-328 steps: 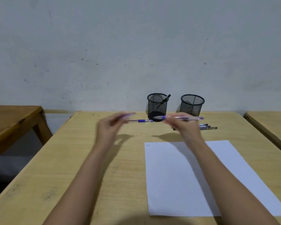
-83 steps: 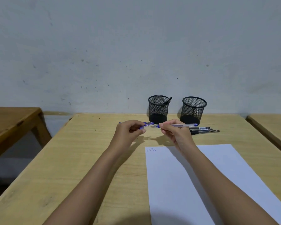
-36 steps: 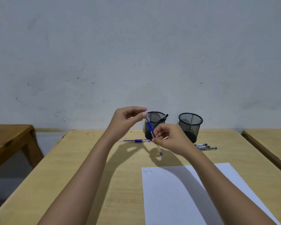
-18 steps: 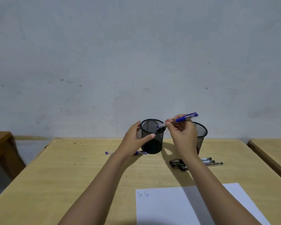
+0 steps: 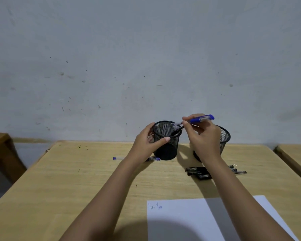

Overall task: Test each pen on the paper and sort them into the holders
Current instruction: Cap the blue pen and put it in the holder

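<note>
The blue pen (image 5: 196, 120) is pinched in the right hand (image 5: 202, 138), lying nearly level with its tip end poking over the rim of the left mesh holder (image 5: 166, 141) and its capped tail pointing away to the right, so I'd say it has to tip nose-down to drop in beside the black pen (image 5: 177, 132) leaning inside. The left hand (image 5: 146, 145) has its grip wrapped round that holder's wall, steadying it. It's thin black wire mesh, round and light-looking, on a smooth wooden bench (image 5: 76, 180).
</note>
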Tool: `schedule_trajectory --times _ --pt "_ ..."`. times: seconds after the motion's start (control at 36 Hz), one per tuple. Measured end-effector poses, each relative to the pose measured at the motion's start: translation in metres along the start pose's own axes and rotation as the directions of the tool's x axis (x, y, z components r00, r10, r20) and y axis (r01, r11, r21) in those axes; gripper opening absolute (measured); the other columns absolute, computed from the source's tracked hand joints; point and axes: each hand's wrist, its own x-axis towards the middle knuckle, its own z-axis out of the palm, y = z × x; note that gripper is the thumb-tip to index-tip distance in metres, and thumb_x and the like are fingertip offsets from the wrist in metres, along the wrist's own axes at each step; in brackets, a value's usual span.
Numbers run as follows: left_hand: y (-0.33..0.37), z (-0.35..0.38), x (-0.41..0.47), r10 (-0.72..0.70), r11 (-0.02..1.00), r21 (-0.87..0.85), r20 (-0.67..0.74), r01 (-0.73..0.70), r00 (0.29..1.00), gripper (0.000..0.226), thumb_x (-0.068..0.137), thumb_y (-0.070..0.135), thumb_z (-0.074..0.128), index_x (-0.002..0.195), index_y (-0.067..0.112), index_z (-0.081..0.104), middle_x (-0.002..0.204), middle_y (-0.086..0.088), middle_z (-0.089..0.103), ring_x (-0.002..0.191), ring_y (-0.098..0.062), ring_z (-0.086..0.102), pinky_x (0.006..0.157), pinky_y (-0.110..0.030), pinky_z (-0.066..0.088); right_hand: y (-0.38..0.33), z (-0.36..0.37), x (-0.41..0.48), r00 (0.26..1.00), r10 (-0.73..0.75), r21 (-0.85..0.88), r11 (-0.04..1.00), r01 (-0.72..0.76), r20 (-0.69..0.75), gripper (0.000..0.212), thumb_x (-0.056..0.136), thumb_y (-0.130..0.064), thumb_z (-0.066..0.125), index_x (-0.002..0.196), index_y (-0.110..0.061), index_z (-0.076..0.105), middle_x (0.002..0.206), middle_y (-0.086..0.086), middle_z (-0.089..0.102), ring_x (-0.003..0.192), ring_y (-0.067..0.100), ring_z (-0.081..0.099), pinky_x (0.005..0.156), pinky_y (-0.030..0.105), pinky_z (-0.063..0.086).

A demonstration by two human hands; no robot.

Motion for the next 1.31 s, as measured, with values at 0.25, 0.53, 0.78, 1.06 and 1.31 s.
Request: schedule_trajectory --times 0.25,0.53,0.78,1.06,1.31 --pt "-0.002 0.000 -0.001 -0.009 1.000 0.008 0.006 0.009 1.000 0.044 0.079 0.023 0.072 0.103 0.047 0.044 0.111 0.024 0.055 0.105 0.015 0.051 0.088 -0.002 0.041 -0.002 0.010 -0.023 0.998 0.051 0.008 0.999 -0.051 -0.020 0.017 0.078 -0.005 0.070 0.079 -0.020 0.063 0.074 -0.010 0.066 0.073 0.002 0.066 0.072 0.015 0.053" --pt "-0.002 -0.001 0.001 -0.025 0.999 0.021 0.008 0.025 1.000 0.044 0.079 0.023 0.072 0.106 0.044 0.045 0.113 0.020 0.055 0.105 0.011 0.051 0.087 -0.001 0.040 0.001 0.015 -0.006 0.966 0.249 -0.180 0.955 -0.234 0.065 0.009 0.077 -0.013 0.071 0.083 -0.006 0.069 0.077 0.000 0.065 0.067 -0.005 0.055 0.060 -0.002 0.038" --pt "-0.004 -0.001 0.002 -0.033 0.999 0.027 0.007 0.033 0.999 0.044 0.079 0.022 0.073 0.105 0.043 0.045 0.109 0.024 0.055 0.103 0.014 0.051 0.093 -0.006 0.041 0.005 0.016 0.005 0.927 0.333 -0.234 0.928 -0.290 0.171 0.011 0.075 -0.015 0.072 0.085 -0.010 0.069 0.066 0.005 0.056 0.056 0.007 0.046 0.046 0.008 0.034" --pt "0.002 0.000 -0.002 -0.043 0.997 0.065 -0.034 0.045 0.998 0.057 0.080 0.026 0.072 0.129 0.026 0.043 0.119 0.012 0.050 0.113 -0.003 0.047 0.096 -0.014 0.038 0.001 0.010 0.001 0.926 0.347 -0.137 0.935 -0.328 0.147 0.016 0.077 -0.009 0.069 0.093 -0.012 0.067 0.066 -0.002 0.056 0.062 0.006 0.052 0.052 0.003 0.039" --pt "0.013 -0.004 -0.020 -0.048 0.976 0.202 -0.157 0.080 0.986 0.068 0.084 0.030 0.067 0.141 0.010 0.034 0.136 -0.003 0.046 0.122 -0.011 0.045 0.103 -0.024 0.037 -0.025 -0.006 -0.008 0.962 0.270 -0.026 0.963 -0.270 0.038 0.016 0.076 -0.003 0.067 0.088 -0.012 0.062 0.078 0.001 0.062 0.069 0.010 0.056 0.066 0.010 0.047"
